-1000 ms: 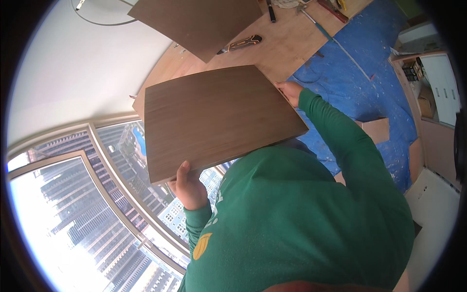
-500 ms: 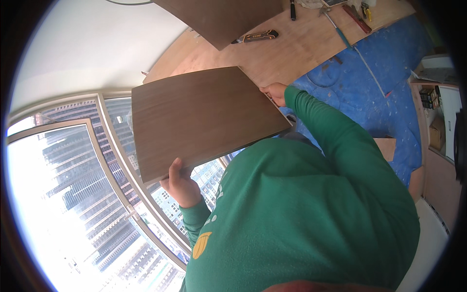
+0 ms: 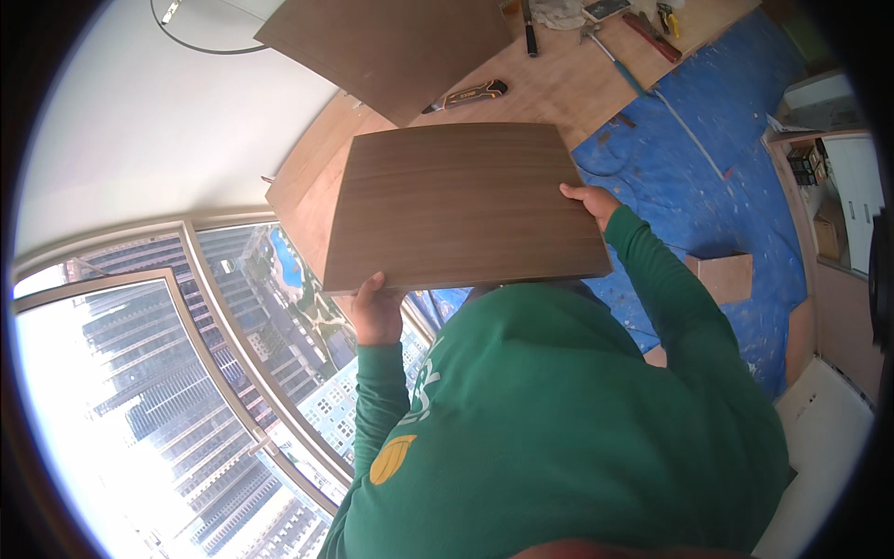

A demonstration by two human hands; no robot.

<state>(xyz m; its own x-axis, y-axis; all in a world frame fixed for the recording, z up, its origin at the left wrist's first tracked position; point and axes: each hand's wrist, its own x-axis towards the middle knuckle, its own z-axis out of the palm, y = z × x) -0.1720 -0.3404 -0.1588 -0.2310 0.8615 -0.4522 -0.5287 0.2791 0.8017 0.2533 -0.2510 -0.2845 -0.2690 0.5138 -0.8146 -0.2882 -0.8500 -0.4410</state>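
A brown wood-grain panel is held up in front of my body, its broad face toward me. My left hand is closed on its near left corner, thumb over the top and the other fingers hidden beneath. At the right edge, my right hand grips the same panel with the thumb on top; its remaining fingers are out of sight. Beyond it, a second brown panel lies on the pale wooden worktop. A black and orange utility knife lies beside that second panel.
A hammer, red-handled tool, yellow pliers and black-handled tool lie on the worktop. Blue sheeting spreads at right, with a cardboard box on it. A window stands at left, shelving far right.
The panel has moved right and turned so its near edge runs more level across my body. Both hands have kept hold of it and shifted right with it.
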